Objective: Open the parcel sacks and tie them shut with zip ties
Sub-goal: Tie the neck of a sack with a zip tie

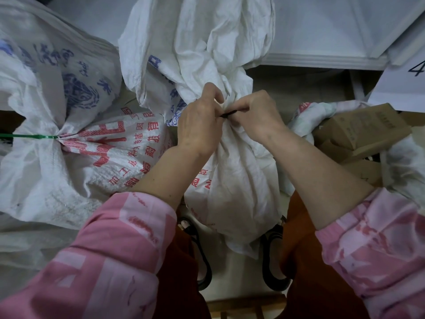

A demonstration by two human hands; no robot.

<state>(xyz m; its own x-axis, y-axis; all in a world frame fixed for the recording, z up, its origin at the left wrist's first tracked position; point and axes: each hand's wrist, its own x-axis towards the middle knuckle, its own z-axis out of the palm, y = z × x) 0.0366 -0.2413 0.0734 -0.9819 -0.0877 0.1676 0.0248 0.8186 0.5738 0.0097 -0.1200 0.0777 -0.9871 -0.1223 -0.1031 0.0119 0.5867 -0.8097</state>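
A white woven parcel sack (239, 180) with red print stands between my knees, its neck gathered into a bunch at mid-frame. My left hand (200, 123) grips the bunched neck from the left. A black zip tie (228, 114) shows as a short dark strip between the two hands, and my right hand (255, 113) pinches it at the neck. The loose top of the sack (207, 42) fans out above my hands.
On the left lies another white sack (69, 157) with red and blue print, its neck tied with a green zip tie (30, 136). Cardboard boxes (361, 130) sit at the right inside an open sack. A white shelf edge (322, 58) runs behind.
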